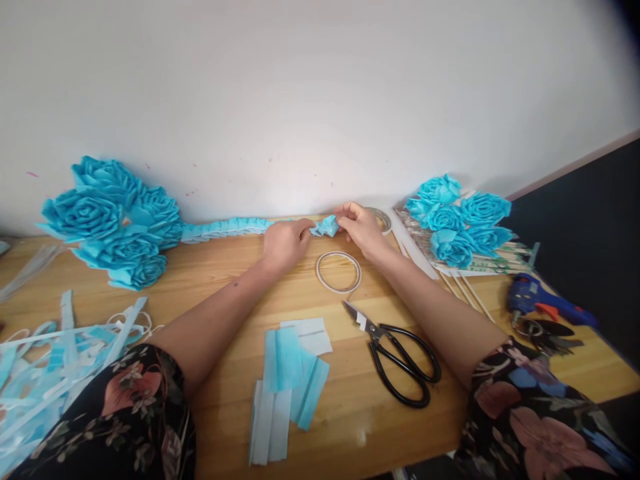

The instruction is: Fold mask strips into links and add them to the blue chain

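Observation:
A long pleated strip of blue paper lies along the wall at the back of the wooden table. My left hand is closed on the strip near its right end. My right hand pinches the rolled-up end of the strip, which curls into a small coil between the two hands. A thin ring of tape lies on the table just in front of my hands.
Finished blue paper roses are piled at the left, and more on sticks at the right. Black scissors, folded blue and white paper pieces, paper scraps and a blue glue gun lie nearer me.

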The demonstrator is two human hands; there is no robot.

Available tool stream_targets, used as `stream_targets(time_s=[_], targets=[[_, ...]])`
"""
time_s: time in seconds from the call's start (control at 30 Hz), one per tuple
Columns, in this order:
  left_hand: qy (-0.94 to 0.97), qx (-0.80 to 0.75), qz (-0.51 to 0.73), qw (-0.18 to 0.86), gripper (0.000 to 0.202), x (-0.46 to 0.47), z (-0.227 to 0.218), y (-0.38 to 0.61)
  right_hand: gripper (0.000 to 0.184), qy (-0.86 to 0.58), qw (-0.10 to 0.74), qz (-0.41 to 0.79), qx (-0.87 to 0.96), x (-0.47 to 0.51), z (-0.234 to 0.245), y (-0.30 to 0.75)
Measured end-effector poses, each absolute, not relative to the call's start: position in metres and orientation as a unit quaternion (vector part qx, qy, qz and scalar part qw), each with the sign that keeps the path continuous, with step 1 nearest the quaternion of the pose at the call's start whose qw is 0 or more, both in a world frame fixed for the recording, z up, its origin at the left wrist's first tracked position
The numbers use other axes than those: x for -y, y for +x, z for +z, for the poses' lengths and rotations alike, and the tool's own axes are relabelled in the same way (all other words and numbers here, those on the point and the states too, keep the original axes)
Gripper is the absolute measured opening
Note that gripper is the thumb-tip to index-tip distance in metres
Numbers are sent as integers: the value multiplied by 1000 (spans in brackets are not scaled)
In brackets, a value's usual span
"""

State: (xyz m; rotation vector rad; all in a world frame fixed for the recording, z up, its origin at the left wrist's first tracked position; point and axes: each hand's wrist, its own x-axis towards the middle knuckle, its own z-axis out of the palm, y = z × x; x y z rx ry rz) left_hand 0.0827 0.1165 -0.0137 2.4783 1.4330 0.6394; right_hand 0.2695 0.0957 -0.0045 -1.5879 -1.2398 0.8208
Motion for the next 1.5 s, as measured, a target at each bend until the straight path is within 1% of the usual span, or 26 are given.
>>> stream_targets(time_s=[0.13,0.33,0.4,0.53,0.6,0.8,1.17,1.5], targets=[[850,-482,183,108,40,-117,-12,83,24,-644,459,328,516,-97,-8,271],[888,-435,134,68,41,-116,-11,85,28,-644,452,325,524,-97,-12,272],[895,-429,115,53,41,-115,-10,86,27,-643,464,317,520,-96,-10,271],[896,-434,87,33,40,-114,-8,88,24,-638,515,313,480,-94,-3,269],[895,-436,85,31,39,-113,-7,88,22,-635,520,316,476,-94,-2,270],[895,-435,93,36,38,-112,-7,88,14,-627,475,294,543,-96,-13,274],[894,-433,103,44,41,-114,-9,88,24,-671,396,217,589,-101,-20,274],[890,-439,113,42,41,-113,-11,87,25,-701,376,154,586,-102,-25,272]])
